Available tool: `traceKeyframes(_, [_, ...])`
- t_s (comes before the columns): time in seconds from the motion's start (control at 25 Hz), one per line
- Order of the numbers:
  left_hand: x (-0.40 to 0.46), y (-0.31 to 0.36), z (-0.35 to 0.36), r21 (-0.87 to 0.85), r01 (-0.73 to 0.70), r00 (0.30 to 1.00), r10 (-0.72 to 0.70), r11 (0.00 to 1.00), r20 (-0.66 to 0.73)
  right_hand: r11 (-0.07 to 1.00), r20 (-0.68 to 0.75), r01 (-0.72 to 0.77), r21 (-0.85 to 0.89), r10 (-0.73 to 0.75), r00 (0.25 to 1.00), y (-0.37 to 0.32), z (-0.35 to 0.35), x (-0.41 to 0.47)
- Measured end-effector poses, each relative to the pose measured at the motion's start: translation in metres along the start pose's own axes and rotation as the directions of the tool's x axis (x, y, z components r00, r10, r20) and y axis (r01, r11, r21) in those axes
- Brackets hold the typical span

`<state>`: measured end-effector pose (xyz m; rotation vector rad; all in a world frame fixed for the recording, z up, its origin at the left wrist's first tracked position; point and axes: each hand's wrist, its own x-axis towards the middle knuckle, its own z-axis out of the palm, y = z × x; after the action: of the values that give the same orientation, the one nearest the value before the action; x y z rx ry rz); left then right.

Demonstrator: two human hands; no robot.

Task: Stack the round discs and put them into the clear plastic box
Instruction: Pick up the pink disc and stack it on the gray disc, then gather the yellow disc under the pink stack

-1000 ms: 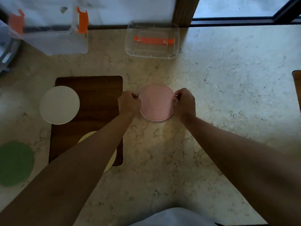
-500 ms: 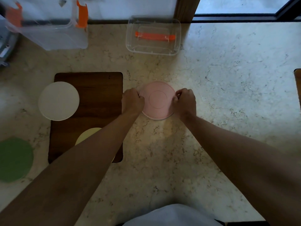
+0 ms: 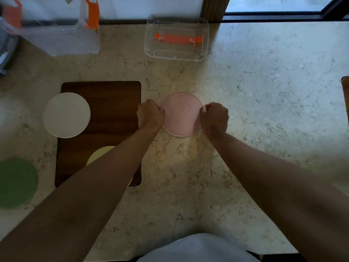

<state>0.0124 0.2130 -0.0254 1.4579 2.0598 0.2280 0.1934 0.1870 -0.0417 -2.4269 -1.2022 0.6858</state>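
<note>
A pink disc point(image 3: 181, 114) sits at the middle of the marble counter. My left hand point(image 3: 150, 115) grips its left rim and my right hand point(image 3: 215, 117) grips its right rim. A white disc point(image 3: 66, 115) overlaps the left edge of a dark wooden board point(image 3: 113, 103). A pale yellow disc point(image 3: 100, 154) lies on the board, mostly hidden under my left forearm. A green disc point(image 3: 16, 183) rests at the far left. The clear plastic box point(image 3: 56, 37) with orange latches stands at the back left.
A clear lid point(image 3: 176, 37) with an orange handle lies at the back centre, beyond the pink disc. A brown object point(image 3: 345, 95) pokes in at the right edge. Bare marble point(image 3: 273, 91) stretches to the right of my hands.
Both hands stay on the pink disc's rim; the left hand's grip has closed in on the rim. The view has shifted slightly.
</note>
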Motion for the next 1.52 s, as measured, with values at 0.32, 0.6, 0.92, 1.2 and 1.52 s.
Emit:
traceKeyframes(0.32, [0.007, 0.002, 0.004, -0.105, 0.139, 0.990, -0.136, 0.985, 0.033, 0.994, 0.056, -0.076, 0.078, 0.072, 0.996, -0.004, -0.001, 0.001])
traceKeyframes(0.6, [0.007, 0.000, 0.001, -0.299, 0.215, 0.976, -0.191, 0.930, 0.107, 0.987, 0.110, -0.142, 0.073, 0.133, 0.985, -0.005, -0.002, -0.005])
traceKeyframes(0.92, [-0.032, -0.016, -0.013, -0.402, 0.233, 0.971, -0.188, 0.886, 0.149, 0.988, 0.160, -0.028, 0.150, 0.004, 0.987, -0.001, -0.032, -0.038])
traceKeyframes(1.2, [-0.093, -0.042, -0.038, -0.420, 0.253, 0.966, -0.247, 0.871, 0.071, 0.988, 0.229, 0.032, 0.152, -0.066, 0.971, 0.005, -0.050, -0.090])
traceKeyframes(1.52, [-0.161, -0.118, -0.058, -0.447, 0.287, 0.943, -0.332, 0.847, -0.024, 0.981, 0.323, 0.050, 0.186, -0.109, 0.940, -0.001, -0.019, -0.167])
